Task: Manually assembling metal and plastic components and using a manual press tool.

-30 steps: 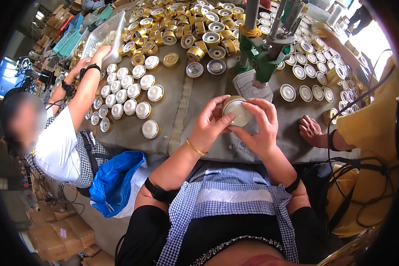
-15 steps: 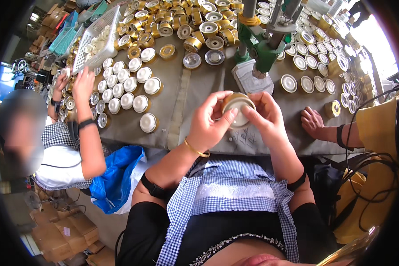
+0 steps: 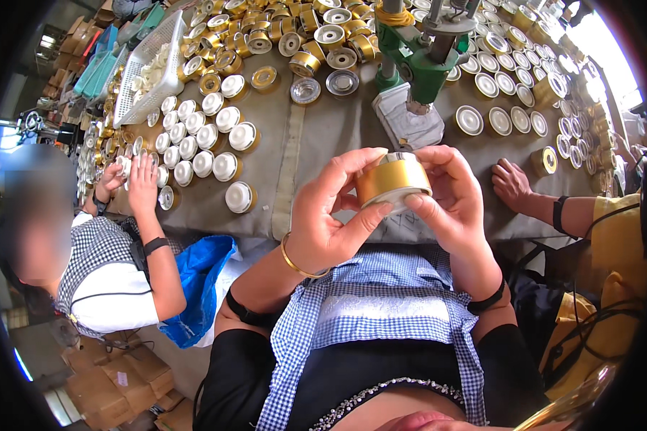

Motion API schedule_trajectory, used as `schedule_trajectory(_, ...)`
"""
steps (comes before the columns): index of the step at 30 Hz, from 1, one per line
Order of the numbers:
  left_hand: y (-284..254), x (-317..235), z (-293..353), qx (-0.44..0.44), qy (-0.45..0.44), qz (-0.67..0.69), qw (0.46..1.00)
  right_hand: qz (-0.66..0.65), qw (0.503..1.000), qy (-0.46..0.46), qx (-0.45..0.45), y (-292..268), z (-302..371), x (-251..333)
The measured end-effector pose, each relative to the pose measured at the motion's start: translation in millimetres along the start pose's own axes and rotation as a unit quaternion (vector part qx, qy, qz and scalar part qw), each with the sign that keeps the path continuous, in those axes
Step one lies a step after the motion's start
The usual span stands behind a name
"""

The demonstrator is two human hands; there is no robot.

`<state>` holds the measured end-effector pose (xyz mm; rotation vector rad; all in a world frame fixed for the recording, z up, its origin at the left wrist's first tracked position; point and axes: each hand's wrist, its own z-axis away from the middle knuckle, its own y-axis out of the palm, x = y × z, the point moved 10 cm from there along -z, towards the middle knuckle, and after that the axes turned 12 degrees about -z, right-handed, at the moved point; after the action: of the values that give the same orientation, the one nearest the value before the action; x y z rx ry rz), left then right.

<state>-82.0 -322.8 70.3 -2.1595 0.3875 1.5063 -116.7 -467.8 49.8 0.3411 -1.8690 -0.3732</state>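
Gold-sided round part (image 3: 395, 182), raised above the front edge of the desk (image 3: 323, 136) in both bare hands. Tilted, with the gold band turned toward the camera and the white face angled downward; a bit of silver metal visible at the upper rim. Gripped on one side by the left hand (image 3: 327, 205), on the other by the right hand (image 3: 451, 205). Fingers of both clamped on the part, thumbs against the white lower edge. Gold bangle (image 3: 295, 260) at the left wrist.

Just below the part, on the desk cover, dark handwriting (image 3: 402, 231), partly hidden by the hands and too blurred to read. At lower left, on a brown carton (image 3: 101, 399), a pale label (image 3: 122, 378), too small to read.

Beyond the hands, a green press (image 3: 428, 75) over a pale pad (image 3: 410, 126). Left of the press, two silver discs (image 3: 305, 90) side by side; behind these, a heap of gold parts (image 3: 266, 32). Farther left, white-capped parts (image 3: 203, 164) in rows, near a white perforated basket (image 3: 140, 108). To the right, white-faced discs (image 3: 469, 121) and a co-worker's hand (image 3: 512, 185), laid on the desk.
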Motion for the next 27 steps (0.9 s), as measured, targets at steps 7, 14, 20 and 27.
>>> schedule_trajectory(7, 1, -10, 0, 0.007, 0.034, -0.039, 0.999, 0.013, 1.000, -0.028, 0.003, 1, 2, 7)
schedule_trajectory(14, 1, -3, 1, 0.002, -0.034, 0.003, 0.999, -0.027, 0.998, 0.057, 0.009, 4, 5, -6)
schedule_trajectory(20, 8, 11, 3, 0.012, -0.091, 0.010, 0.996, 0.045, 0.992, 0.118, 0.006, -2, -1, -20)
schedule_trajectory(27, 21, 11, 2, 0.066, -0.075, -0.063, 0.993, 0.077, 0.983, 0.163, 0.045, 4, -5, -26)
